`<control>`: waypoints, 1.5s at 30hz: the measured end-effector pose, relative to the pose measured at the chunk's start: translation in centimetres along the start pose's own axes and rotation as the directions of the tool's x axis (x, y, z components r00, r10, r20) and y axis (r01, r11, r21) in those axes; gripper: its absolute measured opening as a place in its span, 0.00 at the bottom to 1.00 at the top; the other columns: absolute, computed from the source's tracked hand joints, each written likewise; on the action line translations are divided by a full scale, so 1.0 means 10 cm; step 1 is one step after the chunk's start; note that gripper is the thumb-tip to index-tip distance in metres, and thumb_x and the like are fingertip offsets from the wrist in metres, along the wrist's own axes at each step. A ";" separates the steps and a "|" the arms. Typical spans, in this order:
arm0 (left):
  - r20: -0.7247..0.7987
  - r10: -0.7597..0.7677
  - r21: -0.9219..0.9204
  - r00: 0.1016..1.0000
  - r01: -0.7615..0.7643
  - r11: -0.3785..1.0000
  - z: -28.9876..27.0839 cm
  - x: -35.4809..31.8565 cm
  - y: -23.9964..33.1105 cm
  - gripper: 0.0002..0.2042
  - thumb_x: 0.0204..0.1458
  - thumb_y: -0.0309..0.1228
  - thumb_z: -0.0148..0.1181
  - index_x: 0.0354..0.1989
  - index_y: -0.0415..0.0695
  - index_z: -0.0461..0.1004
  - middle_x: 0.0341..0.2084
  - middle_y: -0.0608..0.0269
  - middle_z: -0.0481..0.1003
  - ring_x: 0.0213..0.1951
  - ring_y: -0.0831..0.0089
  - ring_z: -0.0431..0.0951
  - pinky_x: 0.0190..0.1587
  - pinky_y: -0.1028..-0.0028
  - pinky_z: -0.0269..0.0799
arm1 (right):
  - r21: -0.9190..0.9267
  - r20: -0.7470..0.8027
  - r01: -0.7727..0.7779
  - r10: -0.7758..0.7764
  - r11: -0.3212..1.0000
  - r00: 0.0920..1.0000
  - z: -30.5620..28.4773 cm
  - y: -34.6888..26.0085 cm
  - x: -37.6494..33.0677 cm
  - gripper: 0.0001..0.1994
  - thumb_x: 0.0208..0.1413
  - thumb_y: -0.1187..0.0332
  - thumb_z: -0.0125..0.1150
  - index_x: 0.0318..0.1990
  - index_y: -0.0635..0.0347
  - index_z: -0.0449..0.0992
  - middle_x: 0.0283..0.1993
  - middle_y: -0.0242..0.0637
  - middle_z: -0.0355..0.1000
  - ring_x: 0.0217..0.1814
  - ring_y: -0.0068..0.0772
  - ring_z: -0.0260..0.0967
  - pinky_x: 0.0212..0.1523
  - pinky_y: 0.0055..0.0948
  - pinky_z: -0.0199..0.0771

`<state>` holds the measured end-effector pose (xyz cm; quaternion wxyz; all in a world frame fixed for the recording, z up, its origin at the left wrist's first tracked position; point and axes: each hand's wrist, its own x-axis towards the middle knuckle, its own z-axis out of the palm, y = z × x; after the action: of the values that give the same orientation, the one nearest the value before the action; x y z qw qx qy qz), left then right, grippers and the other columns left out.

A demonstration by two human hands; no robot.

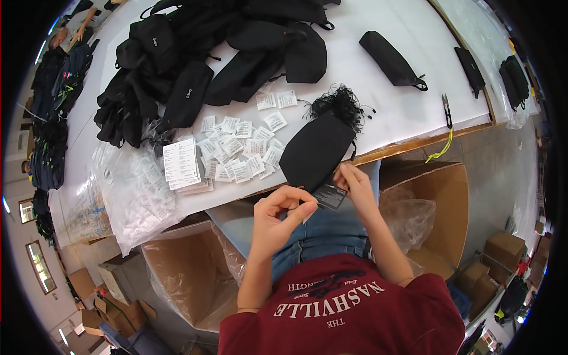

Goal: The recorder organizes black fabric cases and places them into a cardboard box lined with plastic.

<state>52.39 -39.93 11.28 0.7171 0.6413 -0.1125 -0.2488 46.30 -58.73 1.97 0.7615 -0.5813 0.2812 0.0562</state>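
Observation:
A flat black zip pouch (316, 151) lies at the near table edge, its lower end over my lap. A black hang tag (330, 197) with pale print hangs beside that end. My left hand (280, 214) pinches the tag's left side between thumb and forefinger, with a small white bit showing just below. My right hand (357, 184) is closed in a pinch by the pouch's right edge, just above the tag; what its fingertips hold is too small to make out. A tangled bunch of black cords (338, 108) sits at the pouch's far end.
Many white sachets (239, 148) lie left of the pouch, near a stack of printed cards (180, 164) and a clear bag (139, 201). Black pouches (177, 65) pile up behind. Thread snips (447, 111) lie at right. Cardboard boxes (452, 207) flank my legs.

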 end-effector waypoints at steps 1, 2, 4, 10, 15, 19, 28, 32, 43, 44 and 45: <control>-0.002 -0.001 0.003 1.000 0.001 1.000 0.01 0.00 -0.02 0.03 0.50 0.24 0.62 0.31 0.38 0.76 0.12 0.78 0.63 0.17 0.91 0.55 0.21 0.84 0.45 | 0.002 0.003 -0.001 0.001 1.000 1.000 0.04 0.04 0.01 0.15 0.64 0.57 0.45 0.34 0.56 0.73 0.21 0.23 0.64 0.20 0.10 0.55 0.20 0.13 0.50; 0.067 0.009 0.020 0.998 -0.011 1.000 0.02 0.00 -0.05 0.03 0.49 0.24 0.63 0.31 0.39 0.76 0.12 0.78 0.63 0.17 0.91 0.55 0.20 0.84 0.46 | 0.025 -0.023 -0.056 0.057 0.998 0.998 0.10 0.07 0.01 0.15 0.63 0.57 0.46 0.33 0.57 0.73 0.22 0.23 0.65 0.21 0.10 0.56 0.21 0.13 0.50; 0.164 0.018 0.046 0.986 -0.026 0.999 0.06 0.00 -0.10 0.03 0.49 0.25 0.63 0.31 0.40 0.76 0.11 0.77 0.62 0.16 0.90 0.54 0.19 0.82 0.47 | 0.121 0.016 -0.064 0.062 0.991 0.998 0.12 0.12 0.08 0.15 0.63 0.57 0.47 0.35 0.57 0.75 0.26 0.24 0.69 0.24 0.11 0.60 0.22 0.14 0.55; 0.274 0.065 0.258 0.959 -0.139 0.956 0.02 0.06 -0.02 0.06 0.49 0.20 0.58 0.36 0.39 0.76 0.31 0.62 0.75 0.29 0.81 0.70 0.31 0.82 0.61 | -0.058 0.133 0.145 -0.136 0.988 0.982 0.00 -0.12 0.12 0.08 0.59 0.68 0.52 0.33 0.63 0.74 0.24 0.26 0.68 0.27 0.16 0.64 0.29 0.16 0.62; 0.383 0.349 0.731 0.855 -0.512 0.452 -0.11 0.22 0.00 0.16 0.44 0.18 0.53 0.42 0.47 0.74 0.52 0.62 0.69 0.50 0.59 0.66 0.50 0.67 0.63 | -0.461 0.369 0.400 -0.239 0.792 0.898 0.07 -0.72 -0.16 0.13 0.53 0.68 0.56 0.24 0.63 0.59 0.17 0.37 0.55 0.19 0.24 0.50 0.21 0.27 0.53; 0.429 0.361 0.785 0.828 -0.539 0.305 -0.19 0.16 -0.01 0.14 0.39 0.21 0.62 0.37 0.49 0.76 0.48 0.65 0.71 0.50 0.61 0.65 0.51 0.66 0.61 | -0.483 0.525 0.526 -0.249 0.701 0.814 0.07 -0.88 -0.17 0.12 0.51 0.67 0.56 0.24 0.64 0.62 0.17 0.40 0.57 0.18 0.33 0.51 0.21 0.29 0.54; 0.558 0.392 0.693 0.732 -0.670 0.265 -0.25 0.11 -0.05 0.13 0.36 0.24 0.63 0.34 0.45 0.73 0.37 0.66 0.73 0.42 0.68 0.71 0.50 0.66 0.65 | -0.480 0.512 0.545 -0.285 0.687 0.810 0.14 -0.96 -0.19 0.10 0.50 0.68 0.56 0.25 0.64 0.63 0.17 0.40 0.59 0.18 0.33 0.54 0.22 0.28 0.58; 0.543 0.427 0.699 0.723 -0.671 0.247 -0.26 0.09 -0.08 0.14 0.35 0.23 0.63 0.35 0.45 0.74 0.33 0.68 0.73 0.38 0.70 0.72 0.50 0.67 0.65 | -0.492 0.532 0.503 -0.212 0.710 0.820 0.17 -0.99 -0.20 0.07 0.49 0.71 0.57 0.26 0.65 0.67 0.18 0.36 0.59 0.20 0.26 0.54 0.23 0.25 0.58; 0.582 0.316 0.735 0.749 -0.651 0.191 -0.25 0.00 -0.07 0.12 0.32 0.23 0.62 0.30 0.45 0.74 0.36 0.68 0.74 0.40 0.70 0.71 0.49 0.67 0.62 | -0.690 0.529 0.711 -0.576 0.136 0.623 0.26 -0.93 0.07 0.06 0.48 0.69 0.60 0.28 0.59 0.69 0.23 0.35 0.64 0.26 0.39 0.66 0.26 0.34 0.64; 0.604 0.224 0.756 0.765 -0.639 0.144 -0.25 -0.02 -0.06 0.12 0.33 0.24 0.62 0.31 0.45 0.73 0.39 0.66 0.74 0.42 0.69 0.71 0.50 0.67 0.62 | -0.688 0.534 0.721 -0.616 0.080 0.578 0.27 -0.93 0.18 0.06 0.48 0.69 0.60 0.28 0.58 0.70 0.23 0.35 0.64 0.26 0.39 0.66 0.26 0.34 0.64; 0.605 0.226 0.754 0.763 -0.641 0.145 -0.23 -0.01 -0.05 0.12 0.33 0.24 0.62 0.31 0.45 0.73 0.39 0.66 0.74 0.42 0.69 0.71 0.50 0.67 0.62 | -0.686 0.540 0.727 -0.653 0.024 0.531 0.28 -0.93 0.24 0.06 0.49 0.68 0.60 0.28 0.58 0.70 0.23 0.34 0.65 0.26 0.39 0.66 0.26 0.33 0.64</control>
<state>53.36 -37.90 10.46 0.2062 0.8130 -0.5442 -0.0200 53.19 -59.75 9.17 0.2880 -0.9335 -0.1364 -0.1643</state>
